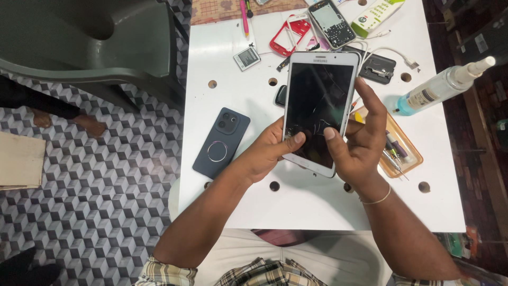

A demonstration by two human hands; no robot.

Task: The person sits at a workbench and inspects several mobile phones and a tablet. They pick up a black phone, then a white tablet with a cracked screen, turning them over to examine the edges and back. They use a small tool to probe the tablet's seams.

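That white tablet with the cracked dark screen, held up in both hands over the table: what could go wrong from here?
1. The white tablet with the cracked black glass screen has both thumbs pressed on it; the left hand and right hand could be cut, or the cracks might spread.
2. It is held above the white table; a slip could drop it onto the dark blue phone lying face down or the orange plastic tray of small tools.
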